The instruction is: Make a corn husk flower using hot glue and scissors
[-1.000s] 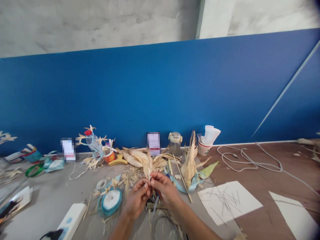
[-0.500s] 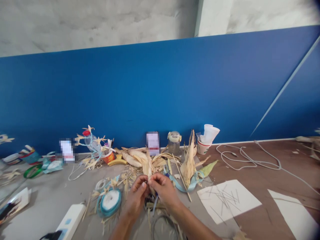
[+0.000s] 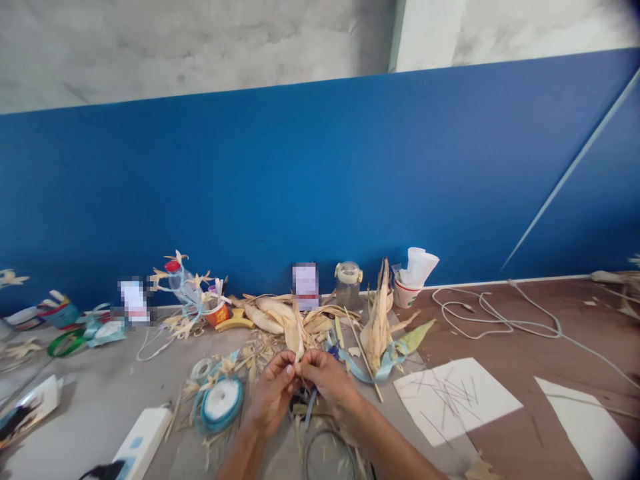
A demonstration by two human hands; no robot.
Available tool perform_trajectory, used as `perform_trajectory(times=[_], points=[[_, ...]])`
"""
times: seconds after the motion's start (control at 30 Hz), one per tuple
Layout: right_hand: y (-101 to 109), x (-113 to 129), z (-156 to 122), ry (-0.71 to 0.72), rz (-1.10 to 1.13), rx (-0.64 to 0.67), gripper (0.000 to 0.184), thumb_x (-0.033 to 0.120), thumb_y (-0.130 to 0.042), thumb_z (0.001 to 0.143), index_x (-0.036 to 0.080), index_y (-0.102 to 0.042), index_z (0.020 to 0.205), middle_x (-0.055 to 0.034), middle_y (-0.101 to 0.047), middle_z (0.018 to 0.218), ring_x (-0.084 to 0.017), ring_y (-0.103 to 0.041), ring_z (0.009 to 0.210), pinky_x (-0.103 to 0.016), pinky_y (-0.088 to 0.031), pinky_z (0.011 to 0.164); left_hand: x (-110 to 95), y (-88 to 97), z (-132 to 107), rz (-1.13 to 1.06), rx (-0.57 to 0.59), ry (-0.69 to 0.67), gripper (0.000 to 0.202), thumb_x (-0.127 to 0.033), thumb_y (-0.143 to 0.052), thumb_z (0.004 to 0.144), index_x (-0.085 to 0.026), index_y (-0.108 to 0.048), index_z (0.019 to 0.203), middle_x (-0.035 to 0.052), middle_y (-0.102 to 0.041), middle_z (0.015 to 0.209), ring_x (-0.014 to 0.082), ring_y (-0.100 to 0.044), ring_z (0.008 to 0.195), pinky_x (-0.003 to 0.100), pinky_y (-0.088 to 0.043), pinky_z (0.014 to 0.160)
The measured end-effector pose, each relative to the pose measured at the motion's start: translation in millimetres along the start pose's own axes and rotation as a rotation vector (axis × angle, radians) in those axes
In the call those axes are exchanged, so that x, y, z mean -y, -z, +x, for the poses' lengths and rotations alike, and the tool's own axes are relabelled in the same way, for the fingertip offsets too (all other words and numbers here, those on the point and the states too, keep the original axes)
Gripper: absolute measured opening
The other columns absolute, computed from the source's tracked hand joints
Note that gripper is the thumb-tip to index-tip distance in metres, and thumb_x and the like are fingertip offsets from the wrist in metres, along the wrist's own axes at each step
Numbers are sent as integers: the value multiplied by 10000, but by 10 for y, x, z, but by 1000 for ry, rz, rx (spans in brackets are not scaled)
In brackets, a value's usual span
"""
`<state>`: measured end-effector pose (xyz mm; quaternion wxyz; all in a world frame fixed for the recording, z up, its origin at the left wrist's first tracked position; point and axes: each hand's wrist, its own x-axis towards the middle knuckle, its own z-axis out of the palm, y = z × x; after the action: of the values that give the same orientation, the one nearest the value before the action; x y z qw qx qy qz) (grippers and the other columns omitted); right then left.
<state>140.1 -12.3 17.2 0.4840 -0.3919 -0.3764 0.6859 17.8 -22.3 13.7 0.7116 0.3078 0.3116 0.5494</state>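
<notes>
From where I stand, the thing being worked is a pale strip of corn husk (image 3: 299, 351), held up over the middle of the table in front of the husk pile (image 3: 265, 319). The left hand (image 3: 273, 390) has thumb and forefinger brought together at its lower end, the other fingers curled in; the right hand (image 3: 327, 380) pinches right beside it, thumb and fingertips closed too, with hardly any gap between the hands. Whether the husk is folded, twisted or bound down there I can't tell, as the fingertips cover it. I'd judge this piece to be partway through being shaped. Finished-looking husk flowers (image 3: 178, 259) already sit around a red-capped plastic bottle (image 3: 187, 288) at the left, so some of that work seems done. Plenty of material remains: the pile, an upright bunch of dry husk (image 3: 377, 337) on the right with blue ribbon (image 3: 386, 370) by its foot, a blue ribbon spool (image 3: 221, 400) near the left hand, and thin dark sticks (image 3: 450, 395) lying loose on a white sheet (image 3: 483, 415), apparently unused.
</notes>
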Motion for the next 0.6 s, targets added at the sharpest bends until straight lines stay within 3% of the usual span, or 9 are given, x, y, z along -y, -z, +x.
perform_trajectory(times=[0.27,0.5,0.6], points=[[15,-2,-1,-12,35,-41,376,353,-816,512,190,-479,544,102,-459,415,-51,-336,411,-216,-225,461,-23,5,36,54,-15,111,362,-355,-866,546,-122,-625,682,-60,-497,506,6,-317,400,154,-274,445],[31,-35,-1,-22,220,105,352,340,-849,516,171,-549,590,56,-560,519,-73,-445,473,-218,-299,517,-26,-24,15,-11,-42,100,299,-325,-837,610,-122,-623,659,-76,-457,476,3,-298,399,140,-287,435],[25,-14,-12,-10,232,126,334,343,-852,518,167,-575,584,54,-559,515,-66,-416,468,-216,-286,516,-36,-40,11,-56,-96,74,286,-289,-846,597,-123,-624,665,-77,-462,485,4,-316,405,127,-285,418]])
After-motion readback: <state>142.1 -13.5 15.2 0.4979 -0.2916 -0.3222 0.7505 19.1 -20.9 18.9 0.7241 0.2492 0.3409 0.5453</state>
